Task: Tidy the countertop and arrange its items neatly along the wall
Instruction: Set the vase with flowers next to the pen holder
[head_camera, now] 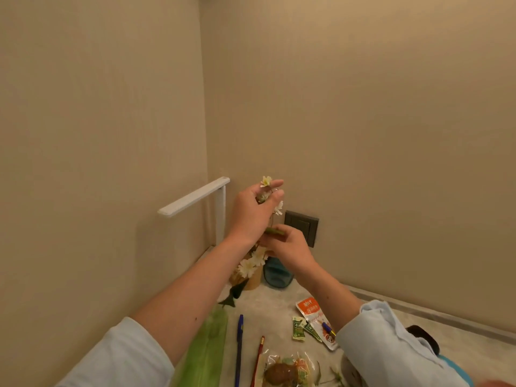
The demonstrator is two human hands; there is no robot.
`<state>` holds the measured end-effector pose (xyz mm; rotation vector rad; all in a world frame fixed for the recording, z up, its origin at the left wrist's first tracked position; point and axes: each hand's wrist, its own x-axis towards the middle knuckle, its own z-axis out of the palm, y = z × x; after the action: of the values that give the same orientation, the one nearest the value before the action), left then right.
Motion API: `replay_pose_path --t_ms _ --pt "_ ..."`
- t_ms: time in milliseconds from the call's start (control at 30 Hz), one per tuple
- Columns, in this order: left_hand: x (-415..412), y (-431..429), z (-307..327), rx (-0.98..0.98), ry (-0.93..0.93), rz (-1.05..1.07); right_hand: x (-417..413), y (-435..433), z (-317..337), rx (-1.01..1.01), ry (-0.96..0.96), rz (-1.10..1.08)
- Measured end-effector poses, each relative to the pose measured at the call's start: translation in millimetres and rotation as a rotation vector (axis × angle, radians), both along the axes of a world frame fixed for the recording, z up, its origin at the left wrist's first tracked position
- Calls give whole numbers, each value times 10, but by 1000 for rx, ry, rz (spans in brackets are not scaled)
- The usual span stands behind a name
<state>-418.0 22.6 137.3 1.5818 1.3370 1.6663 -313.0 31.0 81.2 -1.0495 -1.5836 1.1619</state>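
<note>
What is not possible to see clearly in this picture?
- Vase, head view: top hidden by right hand.
- Flower stem: mostly covered by left hand.
- Snack bag: cut off by bottom edge.
- Packet print: too small to read.

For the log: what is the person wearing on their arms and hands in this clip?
Both arms have pale blue, loose fabric sleeves pushed up towards the elbows, left sleeve and right sleeve, leaving the forearms bare. The left hand and right hand are bare: no gloves, and no watch or bracelet shows at either wrist. Any ring is too small to tell.
</note>
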Motion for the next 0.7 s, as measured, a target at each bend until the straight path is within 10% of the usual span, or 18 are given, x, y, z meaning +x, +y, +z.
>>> replay_pose_path --t_ms 700 --pt "68 504 -361 -403 -12 -262 296 739 531 227 -187 -472"
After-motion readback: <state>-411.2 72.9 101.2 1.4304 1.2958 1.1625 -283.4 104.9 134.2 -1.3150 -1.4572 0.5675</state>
